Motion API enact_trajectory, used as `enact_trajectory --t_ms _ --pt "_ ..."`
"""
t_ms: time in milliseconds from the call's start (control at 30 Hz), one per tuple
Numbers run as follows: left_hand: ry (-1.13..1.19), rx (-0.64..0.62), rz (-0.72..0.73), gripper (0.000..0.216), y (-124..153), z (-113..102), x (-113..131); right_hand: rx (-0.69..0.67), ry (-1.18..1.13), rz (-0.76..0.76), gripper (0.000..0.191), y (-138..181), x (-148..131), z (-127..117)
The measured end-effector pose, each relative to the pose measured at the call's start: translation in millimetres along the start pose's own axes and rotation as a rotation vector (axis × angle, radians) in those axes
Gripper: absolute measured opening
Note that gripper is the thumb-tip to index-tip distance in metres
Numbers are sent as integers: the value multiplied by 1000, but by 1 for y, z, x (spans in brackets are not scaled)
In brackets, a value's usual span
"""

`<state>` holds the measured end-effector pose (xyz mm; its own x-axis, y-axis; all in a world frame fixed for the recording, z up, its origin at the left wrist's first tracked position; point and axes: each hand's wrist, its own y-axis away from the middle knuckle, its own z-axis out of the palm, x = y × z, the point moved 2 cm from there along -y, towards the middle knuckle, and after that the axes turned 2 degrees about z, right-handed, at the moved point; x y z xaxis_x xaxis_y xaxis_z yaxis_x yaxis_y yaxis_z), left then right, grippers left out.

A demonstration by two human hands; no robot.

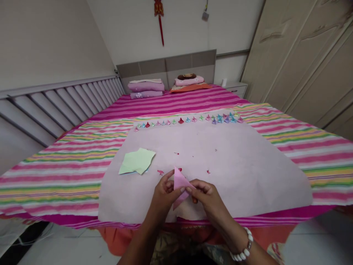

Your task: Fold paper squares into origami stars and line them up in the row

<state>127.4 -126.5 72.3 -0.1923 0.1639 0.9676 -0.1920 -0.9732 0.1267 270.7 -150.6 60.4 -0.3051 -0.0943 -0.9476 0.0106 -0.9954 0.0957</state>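
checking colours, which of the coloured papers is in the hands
The pink paper, pinched by the left hand and the right hand; the pale green sheets and small folded pieces lie apart, untouched.

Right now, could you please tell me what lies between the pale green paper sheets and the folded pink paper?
The head view shows a small red scrap on the large whitish sheet, then the left hand holding the pink paper.

Pink paper point(180, 181), triangular, creased, held between left hand point(164, 191) and right hand point(207, 194).
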Motion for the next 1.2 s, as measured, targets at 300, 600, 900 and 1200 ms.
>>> enact_trajectory --t_ms 300,600,900,1200 --pt "12 -90 -51 24 0 4 2 -5 -46 100 28 -4 7 -3" --pt "-1 -69 -131 25 -5 11 1 -31 65 59 37 -9 8 -9" --pt "-174 54 4 35 -14 9 7 -71 57 96 38 -6 8 -9" --pt "0 65 -62 35 -18 7 15 -29 54 78 37 -8 9 -11"
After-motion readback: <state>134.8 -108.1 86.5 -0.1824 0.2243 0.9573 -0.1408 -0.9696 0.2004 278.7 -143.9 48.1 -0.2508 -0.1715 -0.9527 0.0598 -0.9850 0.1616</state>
